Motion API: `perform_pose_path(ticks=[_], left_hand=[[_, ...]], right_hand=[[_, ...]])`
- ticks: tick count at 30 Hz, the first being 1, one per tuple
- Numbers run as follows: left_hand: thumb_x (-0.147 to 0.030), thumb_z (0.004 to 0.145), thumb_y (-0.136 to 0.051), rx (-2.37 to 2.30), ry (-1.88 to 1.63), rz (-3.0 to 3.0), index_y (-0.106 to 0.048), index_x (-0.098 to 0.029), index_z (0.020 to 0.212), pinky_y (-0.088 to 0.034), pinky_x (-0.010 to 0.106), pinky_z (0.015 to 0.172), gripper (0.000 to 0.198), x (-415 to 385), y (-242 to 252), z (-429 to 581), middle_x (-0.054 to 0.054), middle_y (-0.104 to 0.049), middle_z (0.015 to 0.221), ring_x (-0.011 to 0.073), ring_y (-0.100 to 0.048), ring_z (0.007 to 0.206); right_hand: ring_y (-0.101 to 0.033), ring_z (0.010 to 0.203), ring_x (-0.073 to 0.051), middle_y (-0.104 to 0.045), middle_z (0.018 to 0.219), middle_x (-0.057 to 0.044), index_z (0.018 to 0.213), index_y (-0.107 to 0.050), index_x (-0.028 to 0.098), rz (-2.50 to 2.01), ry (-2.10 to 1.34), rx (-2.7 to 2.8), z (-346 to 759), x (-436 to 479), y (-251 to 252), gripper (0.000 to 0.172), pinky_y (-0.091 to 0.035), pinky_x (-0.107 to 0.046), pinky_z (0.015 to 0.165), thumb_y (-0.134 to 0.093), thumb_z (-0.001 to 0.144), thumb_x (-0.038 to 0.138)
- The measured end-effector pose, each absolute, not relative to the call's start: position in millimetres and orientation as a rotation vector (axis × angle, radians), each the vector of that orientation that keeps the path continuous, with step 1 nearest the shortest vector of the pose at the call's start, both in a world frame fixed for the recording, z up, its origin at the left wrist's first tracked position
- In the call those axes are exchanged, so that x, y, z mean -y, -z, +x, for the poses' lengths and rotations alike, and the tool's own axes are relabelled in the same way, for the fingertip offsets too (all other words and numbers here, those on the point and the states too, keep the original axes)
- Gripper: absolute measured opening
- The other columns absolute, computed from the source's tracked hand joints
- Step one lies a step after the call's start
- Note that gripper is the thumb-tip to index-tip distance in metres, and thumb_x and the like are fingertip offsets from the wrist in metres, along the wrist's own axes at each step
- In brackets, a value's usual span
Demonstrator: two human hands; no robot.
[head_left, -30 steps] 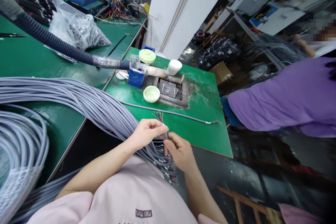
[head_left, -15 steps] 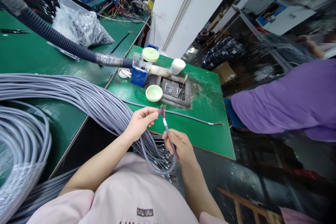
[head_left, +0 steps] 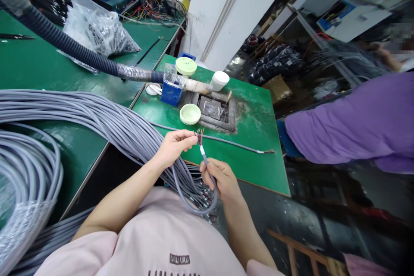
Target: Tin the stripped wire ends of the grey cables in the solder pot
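The green table (head_left: 258,172) is spread out ahead, and from the left a thick bundle of grey cables (head_left: 97,112) is draped in. Just beyond the hands, a loose cable (head_left: 233,143) is laid across the table. And here is the action: a held cable (head_left: 214,198) is raised in front of the body, looped below, its end pointed away from the chest and tipped slightly left. By the right hand (head_left: 220,177) it is gripped, fingers wrapped closed around the grey jacket, short of the end. Farther out, the left hand (head_left: 173,148) is poised with thumb and fingertips pinched together! A white band (head_left: 202,150) is exposed between the two grips. Past it, thin coloured wires (head_left: 199,137) are fanned out; at their left edge they are pinched by the left hand, the nearer one. How many are caught cannot be told.
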State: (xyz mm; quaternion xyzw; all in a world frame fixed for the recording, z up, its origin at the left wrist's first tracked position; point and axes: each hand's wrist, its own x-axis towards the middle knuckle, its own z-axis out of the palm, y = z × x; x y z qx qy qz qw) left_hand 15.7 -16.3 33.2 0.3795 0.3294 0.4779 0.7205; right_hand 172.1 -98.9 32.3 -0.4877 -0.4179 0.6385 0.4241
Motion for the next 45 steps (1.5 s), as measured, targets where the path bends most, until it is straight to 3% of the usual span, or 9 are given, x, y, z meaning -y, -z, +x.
perform_pose_path(ticks=[7, 12, 23, 39, 45], left_hand=[[-0.026, 0.061, -0.076, -0.437, -0.808, 0.56, -0.059, -0.014, 0.066, -0.033, 0.017, 0.04, 0.022, 12, -30, 16, -0.001, -0.054, 0.057, 0.0063, -0.047, 0.047], [-0.024, 0.063, -0.077, -0.328, -0.742, 0.672, -0.057, -0.014, 0.065, -0.042, 0.017, 0.039, 0.022, 9, -25, 7, -0.001, -0.053, 0.061, 0.0083, -0.051, 0.05], [-0.028, 0.068, -0.08, -0.219, -0.809, 0.873, -0.064, -0.013, 0.07, -0.054, 0.021, 0.047, 0.022, 7, -15, -1, -0.001, -0.056, 0.068, 0.0101, -0.061, 0.054], [-0.029, 0.07, -0.079, -0.281, -0.915, 1.171, -0.072, -0.017, 0.074, -0.054, 0.022, 0.056, 0.015, 7, -16, -9, 0.002, -0.059, 0.074, 0.0107, -0.062, 0.06], [-0.032, 0.072, -0.077, -0.27, -0.946, 1.007, -0.069, -0.015, 0.072, -0.055, 0.022, 0.051, 0.018, 14, -14, 0, 0.001, -0.057, 0.071, 0.01, -0.061, 0.055]], right_hand=[[-0.03, 0.033, -0.006, -0.046, 0.037, 0.007, 0.076, -0.062, 0.017, -1.234, -1.605, 1.262, 175, 101, -36, 0.037, -0.019, -0.023, 0.042, -0.053, 0.087, 0.051], [-0.03, 0.035, -0.006, -0.047, 0.039, 0.006, 0.077, -0.062, 0.016, -1.25, -1.577, 1.403, 176, 102, -43, 0.039, -0.022, -0.022, 0.043, -0.049, 0.089, 0.051], [-0.027, 0.032, -0.005, -0.045, 0.038, 0.007, 0.075, -0.06, 0.016, -1.203, -1.663, 1.359, 176, 103, -44, 0.039, -0.019, -0.021, 0.038, -0.05, 0.088, 0.051], [-0.029, 0.032, -0.005, -0.045, 0.037, 0.008, 0.076, -0.061, 0.015, -1.152, -1.674, 1.354, 179, 103, -37, 0.038, -0.021, -0.021, 0.039, -0.049, 0.089, 0.049], [-0.032, 0.034, -0.005, -0.045, 0.039, 0.008, 0.077, -0.061, 0.016, -1.21, -1.612, 1.419, 179, 104, -40, 0.035, -0.024, -0.021, 0.041, -0.048, 0.089, 0.045]])
